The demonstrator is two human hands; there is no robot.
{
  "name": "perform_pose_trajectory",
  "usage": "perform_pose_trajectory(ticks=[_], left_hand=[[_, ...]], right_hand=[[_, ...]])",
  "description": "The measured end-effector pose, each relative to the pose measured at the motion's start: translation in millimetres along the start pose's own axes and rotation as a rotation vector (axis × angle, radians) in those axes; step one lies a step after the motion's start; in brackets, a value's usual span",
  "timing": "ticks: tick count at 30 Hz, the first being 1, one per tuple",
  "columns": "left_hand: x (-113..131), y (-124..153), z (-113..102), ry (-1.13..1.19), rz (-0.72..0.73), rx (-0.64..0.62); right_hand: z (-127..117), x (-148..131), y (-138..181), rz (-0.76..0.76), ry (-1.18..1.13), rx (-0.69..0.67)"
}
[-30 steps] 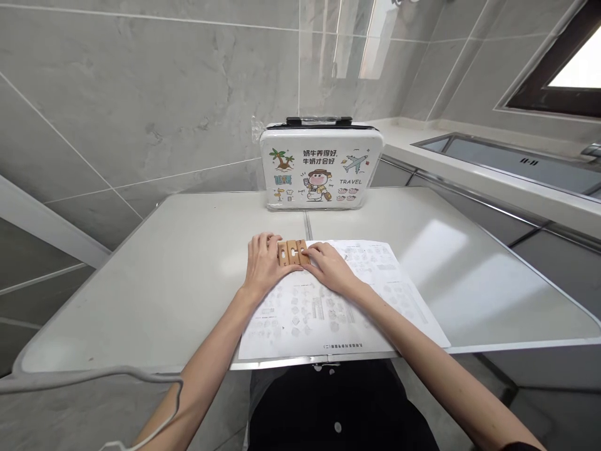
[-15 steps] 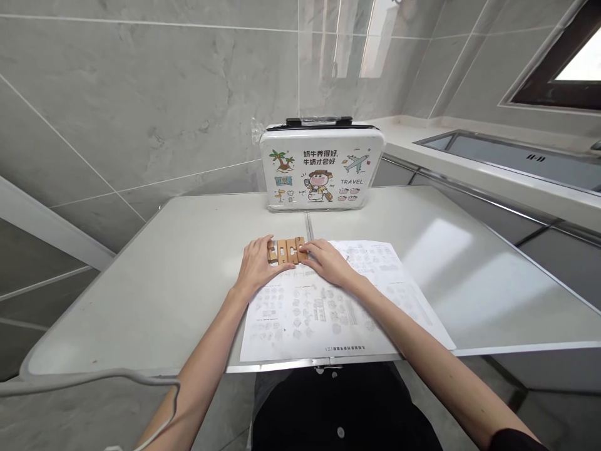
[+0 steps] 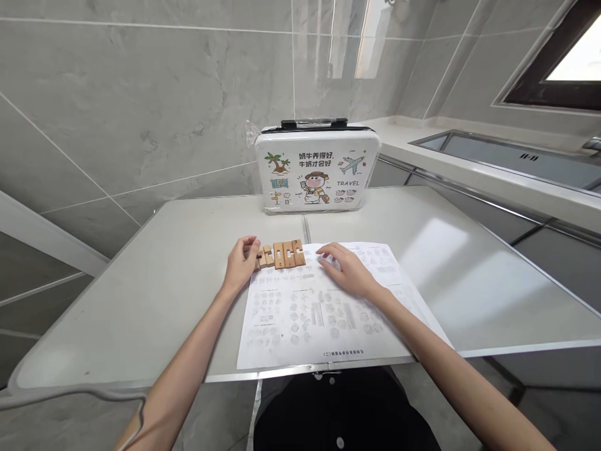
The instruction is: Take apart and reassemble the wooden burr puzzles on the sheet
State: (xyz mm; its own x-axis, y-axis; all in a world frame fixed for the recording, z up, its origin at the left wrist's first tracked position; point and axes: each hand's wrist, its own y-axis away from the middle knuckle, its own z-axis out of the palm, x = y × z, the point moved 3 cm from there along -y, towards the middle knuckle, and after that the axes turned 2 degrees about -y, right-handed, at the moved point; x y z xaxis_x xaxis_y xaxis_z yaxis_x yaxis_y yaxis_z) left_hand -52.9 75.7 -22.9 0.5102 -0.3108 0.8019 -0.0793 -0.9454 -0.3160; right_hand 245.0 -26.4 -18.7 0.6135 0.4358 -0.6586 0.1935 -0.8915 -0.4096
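Several notched wooden blocks (image 3: 288,254) lie side by side in a row on the far left part of the printed sheet (image 3: 300,338), and some bear dark numbers. My left hand (image 3: 239,263) is at the row's left end. Its fingers are curled and the thumb is against the leftmost wooden block (image 3: 258,259), most of which the hand hides. To the right of the row, my right hand (image 3: 345,268) rests over the sheet, fingers loosely apart and holding nothing. A small gap separates it from the blocks.
A white hard case (image 3: 317,172) with cartoon pictures and a black handle stands at the back of the folding table (image 3: 131,300). A grey cable (image 3: 70,391) crosses the lower left. At the right is a counter with a sink (image 3: 507,156).
My right hand has let go of the row's right end and moved right. My left hand has shifted left and curled its fingers at the left end, uncovering more blocks.
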Motion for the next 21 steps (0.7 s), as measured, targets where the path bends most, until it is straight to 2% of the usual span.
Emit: perform_pose_trajectory(ticks=[4,9,21], left_hand=[[-7.7,-5.8,-4.4,0.058,-0.035,0.043],[-9.8,-7.4,-3.3,0.065,-0.045,0.054],[-0.3,-1.0,-2.1,0.037,-0.072,0.028]], right_hand=[[-19.2,12.9,18.1,0.125,-0.056,0.047],[-25.8,28.5,27.5,0.211,-0.092,0.087],[-37.4,43.4,28.0,0.253,0.054,0.235]])
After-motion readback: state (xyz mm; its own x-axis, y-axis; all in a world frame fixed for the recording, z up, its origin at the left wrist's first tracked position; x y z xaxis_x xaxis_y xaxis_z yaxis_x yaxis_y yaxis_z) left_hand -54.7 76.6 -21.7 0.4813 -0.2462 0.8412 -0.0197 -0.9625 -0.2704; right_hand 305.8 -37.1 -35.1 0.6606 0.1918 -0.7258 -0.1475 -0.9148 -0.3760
